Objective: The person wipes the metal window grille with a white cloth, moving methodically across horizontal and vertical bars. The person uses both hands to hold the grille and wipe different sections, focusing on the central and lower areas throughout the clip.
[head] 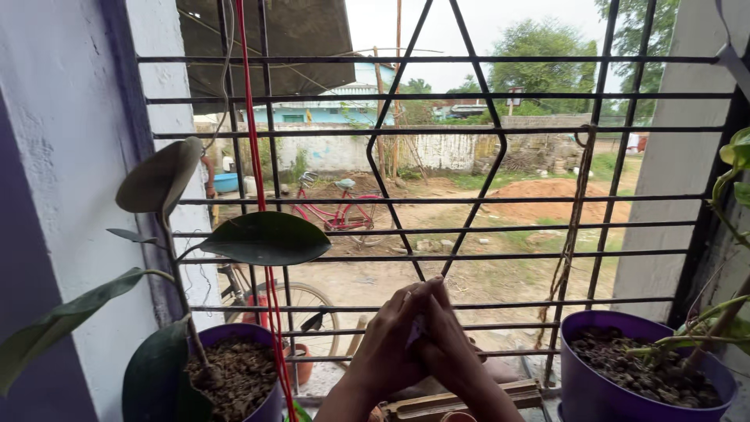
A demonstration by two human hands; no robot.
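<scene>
- Two hands meet at the lower centre of the head view, in front of a black window grille [437,164]: the left hand [388,344] and the right hand [447,344] press together with their fingers [422,293] pointing up.
- Between the palms sits a small pale slip [414,330], perhaps paper; both hands close on it, and its long axis runs roughly upward along the fingers. Neither hand is clearly nearer; both touch it.
- Lower left, a purple pot [250,375] holds a broad-leaved plant [266,238], with a red cord [262,195] hanging beside it.
- Lower right, a second purple pot [625,375] holds dry soil and a thin green stem.
- Below the wrists lies a wooden block [461,402] on the sill, which is mostly hidden.
- Beyond the bars: a red bicycle [344,211], a sand heap [558,195], a pale wall, trees.
</scene>
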